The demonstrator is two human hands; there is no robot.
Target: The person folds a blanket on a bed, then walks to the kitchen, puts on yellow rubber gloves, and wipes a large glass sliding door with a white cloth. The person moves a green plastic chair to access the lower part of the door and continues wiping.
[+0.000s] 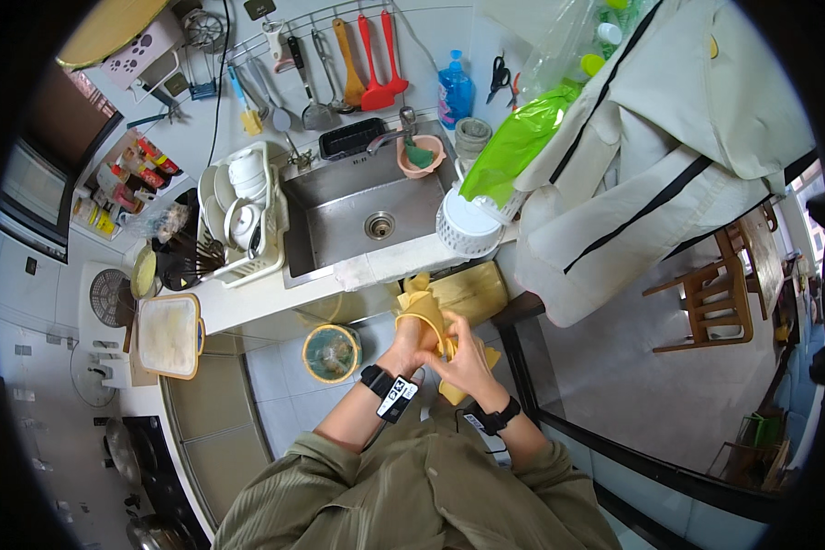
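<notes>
My left hand (407, 344) is partly inside a yellow rubber glove (419, 306), its fingers hidden by the cuff and the glove's fingers pointing towards the sink. With thumb and fingers, my right hand (466, 359) pinches the edge of that cuff. More yellow rubber (453, 393), apparently a second glove, hangs under and beside my right hand; how it is held is hidden. Both hands are in front of the counter edge. Beyond them lies a stainless steel sink (330, 237) with a pink bowl (434, 163) and green scouring pad (419, 157) at its far right corner.
A dish rack (278, 206) with bowls and plates stands left of the sink. A white lidded basket (466, 237) sits at the right, near a draped white cover (591, 268). Below are a lined waste bin (356, 347) and a yellow container (478, 292).
</notes>
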